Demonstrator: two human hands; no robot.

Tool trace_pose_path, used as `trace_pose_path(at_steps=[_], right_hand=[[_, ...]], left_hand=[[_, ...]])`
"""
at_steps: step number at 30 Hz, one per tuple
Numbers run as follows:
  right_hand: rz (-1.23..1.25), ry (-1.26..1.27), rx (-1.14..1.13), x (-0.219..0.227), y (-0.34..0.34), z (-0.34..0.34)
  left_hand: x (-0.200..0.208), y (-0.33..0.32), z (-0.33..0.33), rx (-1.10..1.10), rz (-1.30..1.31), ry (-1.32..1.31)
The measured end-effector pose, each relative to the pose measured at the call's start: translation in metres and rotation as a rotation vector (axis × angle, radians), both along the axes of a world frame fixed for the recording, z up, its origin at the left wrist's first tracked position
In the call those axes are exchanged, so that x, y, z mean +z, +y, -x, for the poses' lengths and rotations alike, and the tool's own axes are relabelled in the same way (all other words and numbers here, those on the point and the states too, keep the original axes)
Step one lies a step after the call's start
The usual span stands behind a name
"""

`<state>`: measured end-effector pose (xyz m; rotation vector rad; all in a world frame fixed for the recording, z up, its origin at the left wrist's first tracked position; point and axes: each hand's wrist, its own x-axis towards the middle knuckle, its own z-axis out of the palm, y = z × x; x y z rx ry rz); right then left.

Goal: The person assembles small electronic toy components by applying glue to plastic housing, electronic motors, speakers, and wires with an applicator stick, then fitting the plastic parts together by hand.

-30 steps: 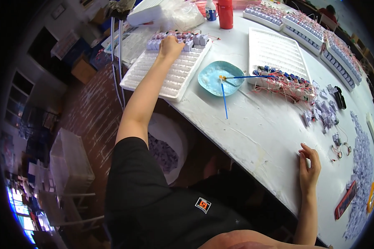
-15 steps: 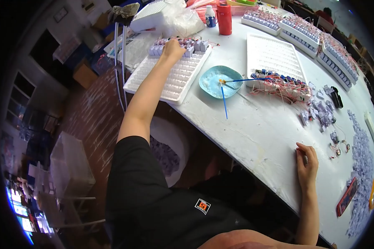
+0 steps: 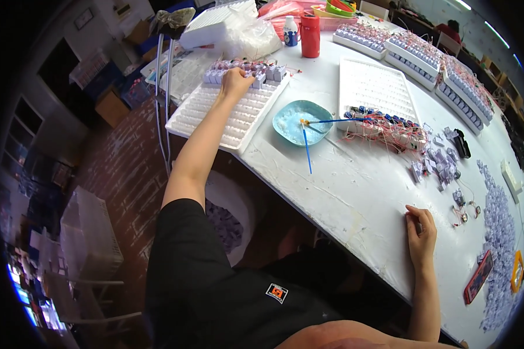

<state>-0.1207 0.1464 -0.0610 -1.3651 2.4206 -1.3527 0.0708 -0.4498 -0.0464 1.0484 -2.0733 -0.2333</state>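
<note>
At the far left, my left hand [image 3: 237, 85] reaches over a white ribbed tray [image 3: 215, 119]. Its fingers are closed at a small white plastic case [image 3: 258, 81] in the front of the rows there; the fingertips are partly hidden. More such cases with reddish wires [image 3: 215, 76] fill the tray's far end. My right hand [image 3: 422, 235] rests on the white table [image 3: 355, 200], fingers loosely bent and apart, with nothing seen in it. Between the hands stands a light-blue bowl [image 3: 285, 132] of whitish stuff, with two blue-handled brushes [image 3: 308, 157] leaning in it.
A second white tray [image 3: 372, 84] has wired blue-topped parts along its near end. Loose white cases [image 3: 442, 166] lie right of it, near a pile of small pieces [image 3: 498, 232] and a phone [image 3: 478, 278]. A red flask [image 3: 310, 36] and full trays [image 3: 413, 58] stand behind.
The whole view has shifted slightly. My left hand stays at the rows of cases, its fingers set a little differently on them. My right hand rests in the same place on the table.
</note>
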Motion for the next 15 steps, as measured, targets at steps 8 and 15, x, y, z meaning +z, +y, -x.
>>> trace_pose_path(at_steps=[8, 15], right_hand=[[0.006, -0.028, 0.004, -0.001, -0.001, 0.001], [-0.004, 0.009, -0.003, -0.001, 0.0, 0.002]], left_hand=[[0.014, -0.017, -0.001, -0.042, -0.087, -0.045], [0.041, -0.002, 0.003, -0.07, -0.095, -0.135]])
